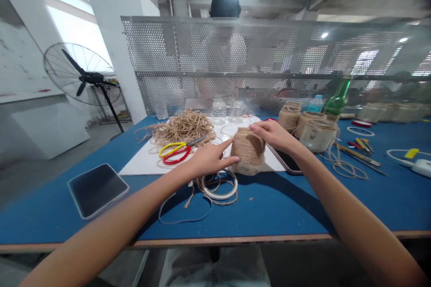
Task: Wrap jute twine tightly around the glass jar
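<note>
A glass jar wrapped in jute twine [248, 147] stands before me, with bare glass showing at its base. My left hand [211, 158] steadies its left side, index finger and thumb spread against the twine. At the upper right of the jar, my right hand [274, 134] grips by the rim; some fingertips are hidden behind it. Scissors with yellow and red handles [178, 150] lie left of my left hand, by a heap of loose twine [185, 126]. A white tape roll [219, 195] and twine strands lie just below the jar.
White paper [138, 163] covers part of the blue table [269, 215]. A tablet-like device [97, 190] lies left, a phone [288, 161] right. Wrapped jars [316, 134], a green bottle [337, 98] and tools [363, 145] stand or lie right. A person is behind the perforated screen [161, 54].
</note>
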`<control>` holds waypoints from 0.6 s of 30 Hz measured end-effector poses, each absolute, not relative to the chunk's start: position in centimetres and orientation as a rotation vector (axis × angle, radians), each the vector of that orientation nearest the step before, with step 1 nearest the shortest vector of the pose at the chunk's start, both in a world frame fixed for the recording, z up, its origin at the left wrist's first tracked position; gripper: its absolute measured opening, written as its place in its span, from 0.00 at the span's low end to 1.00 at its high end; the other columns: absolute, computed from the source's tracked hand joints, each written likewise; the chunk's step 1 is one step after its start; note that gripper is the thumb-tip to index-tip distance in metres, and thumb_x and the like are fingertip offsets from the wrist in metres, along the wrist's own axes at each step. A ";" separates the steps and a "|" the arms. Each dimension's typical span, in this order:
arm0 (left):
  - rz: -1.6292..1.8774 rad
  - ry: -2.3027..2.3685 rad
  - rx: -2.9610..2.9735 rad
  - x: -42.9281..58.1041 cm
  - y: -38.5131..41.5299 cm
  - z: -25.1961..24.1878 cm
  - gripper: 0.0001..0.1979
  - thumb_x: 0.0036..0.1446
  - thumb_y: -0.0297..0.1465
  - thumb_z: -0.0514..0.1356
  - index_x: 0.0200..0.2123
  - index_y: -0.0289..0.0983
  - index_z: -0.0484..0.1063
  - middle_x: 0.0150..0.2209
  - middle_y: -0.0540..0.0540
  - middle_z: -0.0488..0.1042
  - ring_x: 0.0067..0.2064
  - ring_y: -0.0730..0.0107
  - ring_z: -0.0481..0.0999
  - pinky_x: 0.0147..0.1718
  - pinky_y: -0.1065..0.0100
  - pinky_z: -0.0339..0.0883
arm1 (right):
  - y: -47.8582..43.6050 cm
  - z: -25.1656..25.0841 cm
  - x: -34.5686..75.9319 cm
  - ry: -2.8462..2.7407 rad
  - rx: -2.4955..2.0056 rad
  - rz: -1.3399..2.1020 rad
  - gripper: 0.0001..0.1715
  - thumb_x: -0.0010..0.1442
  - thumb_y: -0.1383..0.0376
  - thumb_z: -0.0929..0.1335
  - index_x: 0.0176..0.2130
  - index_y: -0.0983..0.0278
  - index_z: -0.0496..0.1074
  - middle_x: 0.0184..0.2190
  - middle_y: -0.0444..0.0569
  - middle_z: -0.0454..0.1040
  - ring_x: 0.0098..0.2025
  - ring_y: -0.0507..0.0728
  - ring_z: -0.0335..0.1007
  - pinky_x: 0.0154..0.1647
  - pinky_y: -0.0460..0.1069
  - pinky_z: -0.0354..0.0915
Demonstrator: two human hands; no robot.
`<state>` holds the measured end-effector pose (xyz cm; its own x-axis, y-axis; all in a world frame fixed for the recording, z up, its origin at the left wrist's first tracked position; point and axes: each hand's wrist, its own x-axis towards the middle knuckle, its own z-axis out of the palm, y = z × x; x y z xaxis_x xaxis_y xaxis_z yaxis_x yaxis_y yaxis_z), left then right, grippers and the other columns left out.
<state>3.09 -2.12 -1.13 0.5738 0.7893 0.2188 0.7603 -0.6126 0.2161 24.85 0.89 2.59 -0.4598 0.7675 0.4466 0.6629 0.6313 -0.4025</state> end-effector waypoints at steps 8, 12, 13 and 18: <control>0.475 1.358 2.686 3.3 -2.4 -1.2 0.33 0.56 0.51 0.46 0.60 0.42 0.47 0.27 0.49 0.72 0.25 0.67 0.70 0.22 0.73 0.53 | 0.2 2.7 24.2 -2.296 -1.126 0.107 0.20 0.59 0.58 0.57 0.23 0.64 0.65 0.21 0.42 0.66 0.28 0.52 0.61 0.47 0.56 0.47; 0.446 1.415 2.741 3.3 -2.5 -1.2 0.34 0.55 0.53 0.45 0.60 0.40 0.47 0.27 0.48 0.73 0.27 0.65 0.71 0.23 0.71 0.55 | 0.7 2.6 24.8 -2.303 -1.080 0.289 0.21 0.58 0.56 0.57 0.22 0.65 0.64 0.20 0.43 0.62 0.26 0.51 0.56 0.30 0.48 0.52; 0.442 1.426 2.753 3.3 -2.5 -1.2 0.34 0.55 0.53 0.44 0.60 0.40 0.47 0.27 0.47 0.73 0.27 0.64 0.71 0.24 0.71 0.56 | 0.8 2.6 24.9 -2.290 -1.071 0.340 0.21 0.58 0.56 0.57 0.21 0.65 0.64 0.20 0.42 0.60 0.25 0.51 0.55 0.28 0.47 0.51; 0.417 1.442 2.780 3.1 -2.2 -1.2 0.32 0.56 0.52 0.45 0.58 0.40 0.49 0.29 0.46 0.74 0.29 0.63 0.72 0.27 0.69 0.59 | 0.8 2.3 24.8 -2.163 -1.048 0.587 0.20 0.57 0.56 0.59 0.20 0.65 0.62 0.19 0.42 0.58 0.23 0.49 0.52 0.25 0.46 0.50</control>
